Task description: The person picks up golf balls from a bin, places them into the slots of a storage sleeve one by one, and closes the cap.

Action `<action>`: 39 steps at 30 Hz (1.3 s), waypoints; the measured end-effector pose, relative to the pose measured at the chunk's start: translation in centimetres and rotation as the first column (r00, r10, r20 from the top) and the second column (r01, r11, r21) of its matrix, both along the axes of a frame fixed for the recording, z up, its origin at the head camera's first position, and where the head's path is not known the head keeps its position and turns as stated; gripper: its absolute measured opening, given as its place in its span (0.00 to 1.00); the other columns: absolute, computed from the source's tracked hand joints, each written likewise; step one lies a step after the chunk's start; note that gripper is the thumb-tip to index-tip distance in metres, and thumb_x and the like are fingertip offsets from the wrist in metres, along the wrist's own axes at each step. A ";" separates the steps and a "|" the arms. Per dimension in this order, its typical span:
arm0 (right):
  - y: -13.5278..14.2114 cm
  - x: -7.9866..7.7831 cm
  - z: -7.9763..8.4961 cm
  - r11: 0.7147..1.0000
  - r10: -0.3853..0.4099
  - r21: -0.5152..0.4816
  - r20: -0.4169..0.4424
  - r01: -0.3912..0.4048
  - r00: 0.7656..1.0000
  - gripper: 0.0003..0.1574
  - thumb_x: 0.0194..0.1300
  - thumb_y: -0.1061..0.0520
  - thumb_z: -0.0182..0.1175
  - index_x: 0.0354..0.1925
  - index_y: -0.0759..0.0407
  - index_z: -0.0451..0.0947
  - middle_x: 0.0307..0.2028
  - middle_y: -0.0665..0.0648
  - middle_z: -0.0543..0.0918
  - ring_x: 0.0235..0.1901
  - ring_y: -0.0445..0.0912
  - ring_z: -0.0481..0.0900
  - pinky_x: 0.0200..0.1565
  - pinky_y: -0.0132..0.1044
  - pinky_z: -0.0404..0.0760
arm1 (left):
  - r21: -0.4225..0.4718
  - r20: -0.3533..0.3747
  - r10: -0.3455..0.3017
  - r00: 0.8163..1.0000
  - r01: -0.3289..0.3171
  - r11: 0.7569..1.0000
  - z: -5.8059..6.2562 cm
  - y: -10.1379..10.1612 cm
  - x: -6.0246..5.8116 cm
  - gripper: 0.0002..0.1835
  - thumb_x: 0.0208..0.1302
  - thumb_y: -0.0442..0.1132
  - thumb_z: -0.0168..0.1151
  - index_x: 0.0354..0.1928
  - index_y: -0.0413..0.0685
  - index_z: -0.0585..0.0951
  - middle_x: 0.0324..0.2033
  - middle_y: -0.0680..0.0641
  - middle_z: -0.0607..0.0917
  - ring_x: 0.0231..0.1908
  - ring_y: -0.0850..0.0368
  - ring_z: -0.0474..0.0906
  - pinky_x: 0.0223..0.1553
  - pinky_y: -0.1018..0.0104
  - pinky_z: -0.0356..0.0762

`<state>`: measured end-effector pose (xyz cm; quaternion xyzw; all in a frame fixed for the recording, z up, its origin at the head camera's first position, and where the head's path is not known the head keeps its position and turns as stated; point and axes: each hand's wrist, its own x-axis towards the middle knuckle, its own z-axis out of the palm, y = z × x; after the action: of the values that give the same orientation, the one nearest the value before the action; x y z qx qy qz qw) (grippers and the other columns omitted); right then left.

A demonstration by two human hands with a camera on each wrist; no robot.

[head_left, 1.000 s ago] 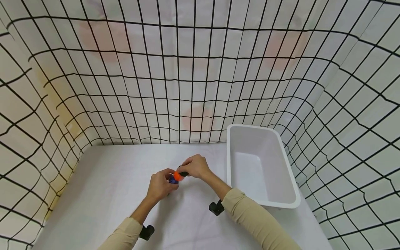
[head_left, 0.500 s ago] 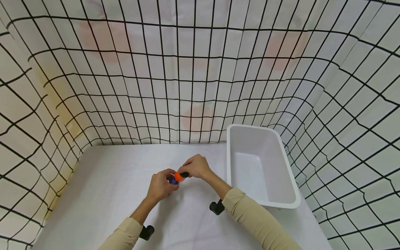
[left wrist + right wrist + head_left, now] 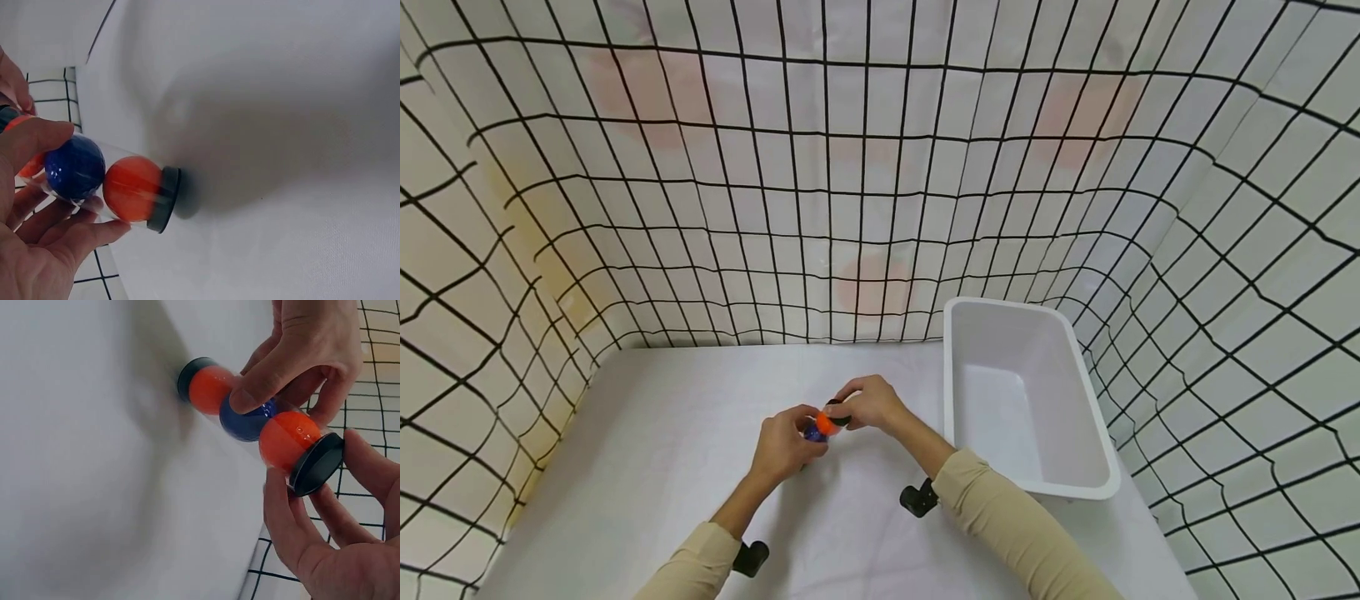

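A clear plastic tube [image 3: 116, 152] holds a blue ball [image 3: 75, 167] between an orange ball [image 3: 132, 189] and a second orange ball [image 3: 289, 442]. Dark caps close off its two ends, the far cap [image 3: 165, 200] low over the white surface and the near cap [image 3: 317, 465] raised. My left hand [image 3: 784, 444] grips the tube around its middle, thumb over the blue ball. With thumb and fingertips at its rim, my right hand [image 3: 870, 403] pinches the near cap. The tube stands tilted, leaning toward the right hand.
To the right of my hands stands a white plastic bin [image 3: 950, 383] on the white-covered table [image 3: 685, 417]. Black wire mesh [image 3: 827, 196] walls rise at the back and both sides. A small dark device [image 3: 917, 500] sits at each wrist.
My right hand dips slightly and its fingers shift around the near cap, showing more of the cap's dark rim. The left hand and the tube stay almost still.
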<state>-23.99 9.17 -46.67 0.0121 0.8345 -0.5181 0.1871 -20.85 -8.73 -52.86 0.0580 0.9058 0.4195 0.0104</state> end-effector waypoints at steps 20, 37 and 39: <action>-0.4 0.3 -0.5 0.990 -0.080 -0.115 -0.014 0.078 0.997 0.12 0.53 0.64 0.77 0.34 0.69 0.85 0.33 0.63 0.87 0.26 0.49 0.89 0.32 0.39 0.88 | -0.012 -0.011 0.001 1.000 -0.001 1.000 0.0 -0.1 0.1 0.22 0.46 0.37 0.81 0.46 0.46 0.87 0.39 0.43 0.90 0.35 0.53 0.84 0.39 0.57 0.86; -0.5 -0.2 0.4 0.958 0.114 0.281 -0.161 -0.065 0.980 0.20 0.51 0.48 0.80 0.40 0.56 0.91 0.33 0.53 0.90 0.32 0.43 0.80 0.30 0.32 0.73 | 0.017 0.016 -0.001 1.000 0.001 1.000 0.0 -0.8 -0.2 0.23 0.46 0.37 0.82 0.48 0.46 0.87 0.43 0.41 0.90 0.43 0.45 0.87 0.45 0.51 0.87; -0.5 -0.2 0.4 0.953 0.118 0.296 -0.170 -0.064 0.978 0.20 0.50 0.48 0.80 0.40 0.56 0.91 0.32 0.53 0.91 0.32 0.43 0.80 0.29 0.32 0.73 | 0.021 0.017 0.001 1.000 -0.001 1.000 0.0 -0.7 -0.2 0.23 0.46 0.36 0.82 0.48 0.46 0.87 0.43 0.41 0.90 0.43 0.46 0.87 0.45 0.51 0.86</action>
<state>-24.22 8.63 -46.23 -0.0477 0.9146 -0.3804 0.1283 -21.04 -9.47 -52.86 0.0539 0.9012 0.4296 0.0173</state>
